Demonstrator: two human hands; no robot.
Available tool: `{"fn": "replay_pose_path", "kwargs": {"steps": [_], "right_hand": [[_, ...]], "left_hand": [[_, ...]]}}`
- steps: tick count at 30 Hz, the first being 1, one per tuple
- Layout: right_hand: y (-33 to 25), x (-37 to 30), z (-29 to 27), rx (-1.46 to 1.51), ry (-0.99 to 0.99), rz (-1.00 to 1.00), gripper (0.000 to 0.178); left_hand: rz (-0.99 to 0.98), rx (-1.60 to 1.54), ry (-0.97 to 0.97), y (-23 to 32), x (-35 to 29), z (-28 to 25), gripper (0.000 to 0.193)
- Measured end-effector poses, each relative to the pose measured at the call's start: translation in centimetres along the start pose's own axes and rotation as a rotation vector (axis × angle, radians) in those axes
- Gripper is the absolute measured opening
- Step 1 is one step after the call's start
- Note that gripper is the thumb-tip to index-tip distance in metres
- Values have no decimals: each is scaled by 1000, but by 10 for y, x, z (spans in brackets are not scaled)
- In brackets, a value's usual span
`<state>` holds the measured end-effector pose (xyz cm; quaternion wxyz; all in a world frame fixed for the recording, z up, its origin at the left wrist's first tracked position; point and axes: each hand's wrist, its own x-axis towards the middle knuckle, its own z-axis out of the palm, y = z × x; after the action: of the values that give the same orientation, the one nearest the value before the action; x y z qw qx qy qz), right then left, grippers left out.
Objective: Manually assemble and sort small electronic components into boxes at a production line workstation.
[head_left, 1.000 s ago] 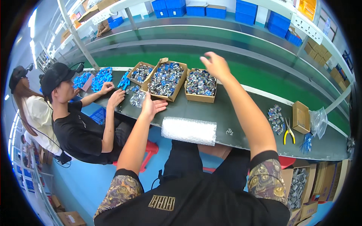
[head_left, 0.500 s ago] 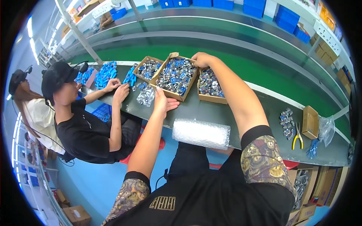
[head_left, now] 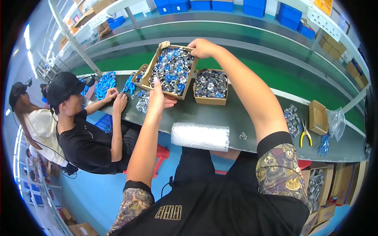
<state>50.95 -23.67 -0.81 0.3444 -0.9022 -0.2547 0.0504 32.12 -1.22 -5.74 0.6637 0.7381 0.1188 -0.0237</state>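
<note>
1. Two hands hold one cardboard box (head_left: pixel 191 74) of small metal parts (head_left: pixel 173 65): the left hand (head_left: pixel 156 98) at its near edge, thumb over the rim, the right hand (head_left: pixel 202 48) closed on its far right corner.
2. That box looks raised and tilted above the table (head_left: pixel 220 118), so the lifting seems done; it is not yet set down.
3. One filled box (head_left: pixel 210 101) stands just to the right, and a smaller box (head_left: pixel 141 85), partly hidden, to the left; neither is held.
</note>
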Motion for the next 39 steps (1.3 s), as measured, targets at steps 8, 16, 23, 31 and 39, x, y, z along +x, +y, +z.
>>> {"fn": "replay_pose_path", "kwargs": {"steps": [8, 16, 23, 31, 39], "right_hand": [[21, -124, -111, -26, 2, 205, 41], [128, -254, -162, -20, -8, 511, 32], [200, -267, -100, -5, -53, 551, 33], [164, -215, -48, 257, -5, 374, 47], [133, -158, -9, 286, -3, 356, 47]], "left_hand": [[72, 77, -324, 58, -65, 91, 79], [-206, -313, -767, 25, -96, 236, 97], [-396, -348, -767, -38, -76, 271, 89], [-433, -498, -552, -37, -73, 232, 80], [-420, -523, -514, -39, -38, 155, 85]]}}
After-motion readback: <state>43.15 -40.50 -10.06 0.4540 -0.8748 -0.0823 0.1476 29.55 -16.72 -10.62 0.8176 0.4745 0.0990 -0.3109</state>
